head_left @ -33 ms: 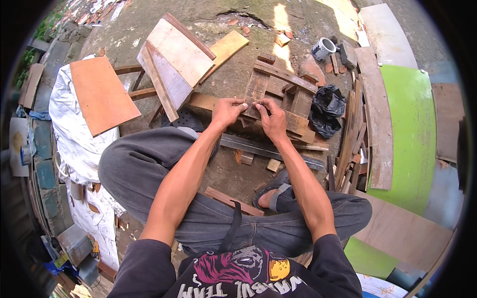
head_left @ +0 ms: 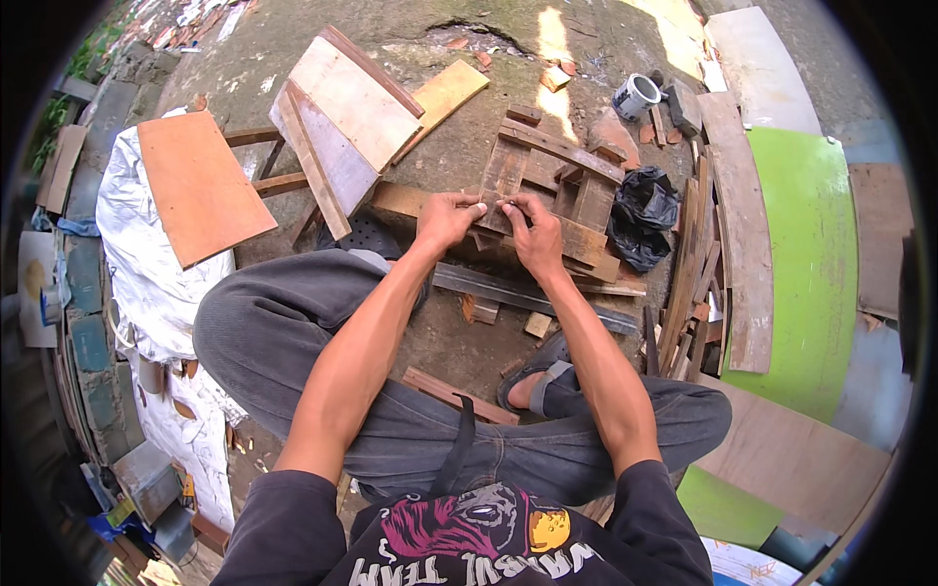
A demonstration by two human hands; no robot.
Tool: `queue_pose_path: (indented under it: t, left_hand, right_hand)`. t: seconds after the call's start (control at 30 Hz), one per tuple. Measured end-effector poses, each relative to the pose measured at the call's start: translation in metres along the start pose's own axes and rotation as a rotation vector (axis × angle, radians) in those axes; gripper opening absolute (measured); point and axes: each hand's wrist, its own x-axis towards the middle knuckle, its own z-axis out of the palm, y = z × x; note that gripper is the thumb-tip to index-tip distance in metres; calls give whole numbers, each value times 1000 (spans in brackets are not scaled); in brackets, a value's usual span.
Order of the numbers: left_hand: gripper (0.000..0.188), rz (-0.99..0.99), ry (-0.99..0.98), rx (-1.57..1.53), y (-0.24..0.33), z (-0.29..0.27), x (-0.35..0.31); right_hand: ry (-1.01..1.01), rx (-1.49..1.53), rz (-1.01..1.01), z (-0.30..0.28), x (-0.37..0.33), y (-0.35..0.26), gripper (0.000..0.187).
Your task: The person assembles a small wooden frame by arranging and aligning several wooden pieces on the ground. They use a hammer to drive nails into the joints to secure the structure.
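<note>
My left hand [head_left: 450,220] and my right hand [head_left: 533,232] meet close together over a rough wooden frame of nailed boards [head_left: 505,168]. Thumb and fingers of each hand are pinched. Whatever sits between the fingertips is too small to make out. The frame rests in front of my legs, on top of a thick wooden beam [head_left: 399,199]. A crosspiece [head_left: 562,151] spans its far side. Under my wrists and right forearm lies a long dark bar [head_left: 469,280].
At the left, an orange board [head_left: 203,186] lies over white sheeting [head_left: 125,230]. A pale panel assembly [head_left: 342,103] leans beyond it. A black plastic bag [head_left: 640,217], a paint can [head_left: 636,97], long planks [head_left: 684,264] and a green sheet [head_left: 806,264] are at the right.
</note>
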Motion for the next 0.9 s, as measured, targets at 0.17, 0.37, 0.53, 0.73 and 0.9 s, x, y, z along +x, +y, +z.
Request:
queue_pose_path:
  t: [0.17,0.37,0.53,0.73,0.9]
  left_hand:
    - [38,-16,28,104,1,-2,4]
    - [40,65,74,148,6,-1,2]
    - [40,45,71,166,11,1,-1]
    - [32,2,98,201,16,1,-5]
    - [19,369,279,281,23,9,-17]
  right_hand:
    - [8,-3,-2,2,3,2,12]
    - [20,-14,-45,2,7,5,11]
    - [39,-27,-67,2,5,9,11]
    - [63,-126,-78,3,6,8,11]
    - [78,-177,-211,1,7,6,15]
